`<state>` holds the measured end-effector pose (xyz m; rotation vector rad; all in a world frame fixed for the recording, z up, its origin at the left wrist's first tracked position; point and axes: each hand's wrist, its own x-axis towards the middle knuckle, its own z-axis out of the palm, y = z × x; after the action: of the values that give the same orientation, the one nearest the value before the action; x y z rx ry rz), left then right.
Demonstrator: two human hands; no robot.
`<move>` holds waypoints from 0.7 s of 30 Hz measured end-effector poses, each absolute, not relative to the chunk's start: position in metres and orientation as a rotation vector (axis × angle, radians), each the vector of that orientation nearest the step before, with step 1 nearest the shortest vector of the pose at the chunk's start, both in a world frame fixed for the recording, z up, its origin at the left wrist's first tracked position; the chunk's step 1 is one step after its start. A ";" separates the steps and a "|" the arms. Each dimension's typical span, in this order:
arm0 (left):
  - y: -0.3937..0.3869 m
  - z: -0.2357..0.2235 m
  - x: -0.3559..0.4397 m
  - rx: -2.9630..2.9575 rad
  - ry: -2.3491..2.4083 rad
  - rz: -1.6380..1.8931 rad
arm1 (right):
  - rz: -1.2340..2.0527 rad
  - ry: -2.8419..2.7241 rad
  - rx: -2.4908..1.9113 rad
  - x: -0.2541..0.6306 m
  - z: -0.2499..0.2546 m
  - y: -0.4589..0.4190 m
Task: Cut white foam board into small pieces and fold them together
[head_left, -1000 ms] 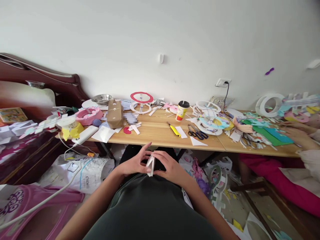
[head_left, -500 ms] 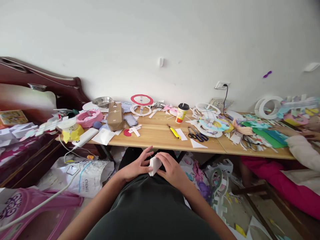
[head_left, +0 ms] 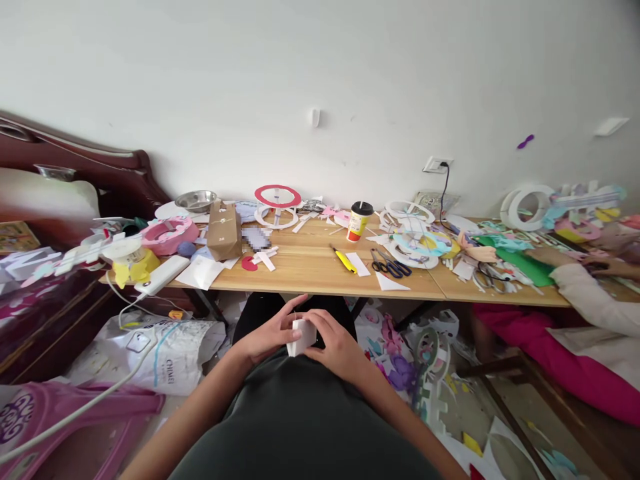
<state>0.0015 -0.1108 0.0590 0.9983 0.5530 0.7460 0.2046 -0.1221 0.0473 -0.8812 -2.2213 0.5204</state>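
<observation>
A small white block, perhaps a stack of foam or card pieces [head_left: 303,337], is held upright between my hands, just above my lap and in front of the table edge. My left hand [head_left: 274,333] grips its left side, thumb on the near face and the index finger raised above it. My right hand [head_left: 333,340] has its fingers along the top and right side, with the thumb below. The fingers hide part of the block. On the table beyond lie a yellow utility knife [head_left: 345,261], a white strip [head_left: 358,264] and dark-handled scissors [head_left: 395,267].
A lidded paper cup [head_left: 360,223], a brown paper bag [head_left: 223,230] and a red-topped ring frame [head_left: 278,196] stand on the table [head_left: 305,270]. At the right, a co-worker's sleeve [head_left: 585,293] reaches over scraps. A pink stool [head_left: 85,413] and plastic bags [head_left: 165,353] are below left.
The block has turned slightly in my hands and shifted a little left. The whole view has moved slightly to the right. The co-worker's arm has shifted a little.
</observation>
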 end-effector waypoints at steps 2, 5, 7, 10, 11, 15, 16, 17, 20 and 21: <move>-0.110 0.057 -0.005 1.033 0.537 0.653 | 0.614 -2.257 -0.843 0.206 0.051 -0.125; -0.107 0.051 -0.014 1.084 0.512 0.540 | 0.728 -2.307 -0.815 0.208 0.055 -0.128; -0.103 0.045 -0.018 1.122 0.487 0.501 | 0.787 -2.338 -0.829 0.208 0.054 -0.128; -0.095 0.032 -0.024 1.173 0.441 0.461 | 0.816 -2.381 -0.846 0.206 0.053 -0.126; -0.092 0.028 -0.026 1.179 0.425 0.450 | 0.813 -2.390 -0.840 0.206 0.052 -0.125; -0.080 0.014 -0.035 1.130 0.405 0.472 | 0.814 -2.403 -0.823 0.203 0.048 -0.113; -0.076 0.013 -0.037 1.117 0.424 0.504 | 0.799 -2.391 -0.846 0.203 0.045 -0.107; -0.070 0.013 -0.038 1.116 0.458 0.548 | 0.770 -2.366 -0.880 0.204 0.041 -0.100; -0.041 0.019 -0.036 1.252 0.649 0.700 | 0.625 -2.217 -1.006 0.205 0.022 -0.069; -0.026 0.023 -0.033 1.343 0.723 0.754 | 0.582 -2.149 -1.038 0.205 0.015 -0.055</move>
<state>-0.0332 -0.0256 0.0226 1.3433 0.7226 0.7537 0.2048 -0.0551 0.0151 -1.0385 -2.1492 0.5822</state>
